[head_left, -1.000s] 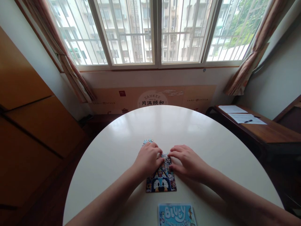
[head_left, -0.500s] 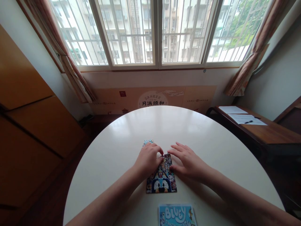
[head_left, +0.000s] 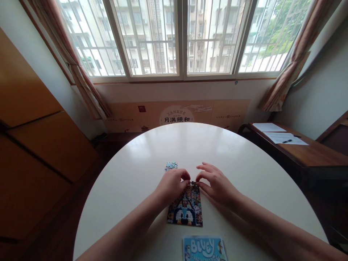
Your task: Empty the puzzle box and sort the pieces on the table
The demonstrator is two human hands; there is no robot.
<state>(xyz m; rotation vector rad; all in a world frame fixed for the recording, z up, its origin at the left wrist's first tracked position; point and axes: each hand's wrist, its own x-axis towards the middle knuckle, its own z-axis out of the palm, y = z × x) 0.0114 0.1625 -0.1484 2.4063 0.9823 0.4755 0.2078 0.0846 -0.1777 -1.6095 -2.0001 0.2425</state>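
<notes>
A partly assembled jigsaw puzzle (head_left: 185, 214) with a blue cartoon dog face lies on the white round table. At its top edge, my left hand (head_left: 174, 183) pinches a puzzle piece (head_left: 193, 183) from the left, covering the puzzle's upper left part. My right hand (head_left: 216, 181) has thumb and index finger closed on the right side of the same piece, its other fingers raised. Behind my left hand sits a small heap of loose light-blue pieces (head_left: 171, 166).
A blue Bluey box or card (head_left: 204, 248) lies at the table's near edge. The round table (head_left: 122, 181) fills the middle. At the right stands a wooden desk (head_left: 315, 150) with papers (head_left: 285, 138) and pens. A window is ahead.
My right hand's thumb and index finger have closed at the puzzle's top edge. The puzzle has shifted slightly toward me and left. My left hand has moved a little, uncovering more of the loose heap.
</notes>
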